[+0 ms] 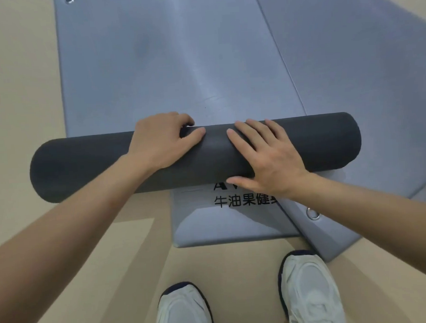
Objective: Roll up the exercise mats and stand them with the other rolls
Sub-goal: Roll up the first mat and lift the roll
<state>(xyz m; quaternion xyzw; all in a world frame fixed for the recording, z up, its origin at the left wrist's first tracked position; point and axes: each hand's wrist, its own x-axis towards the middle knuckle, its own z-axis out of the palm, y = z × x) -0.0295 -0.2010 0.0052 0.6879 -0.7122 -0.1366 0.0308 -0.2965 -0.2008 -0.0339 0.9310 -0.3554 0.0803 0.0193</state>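
**Pale tan floor under soft, even light**

The floor (18,97) is a smooth, matte surface in a warm beige, plain and unpatterned. It fills the left side of the view from top to bottom, runs across the whole lower edge, and shows again as a small patch in the top right corner. The light is soft and diffuse, and the left strip reads evenly lit. Lower down, broad bands (137,251) of lighter and darker tan fan out toward the bottom edge, their borders blurred. They look like soft shadows, though a change in the flooring itself cannot be ruled out from this wide-angle view.
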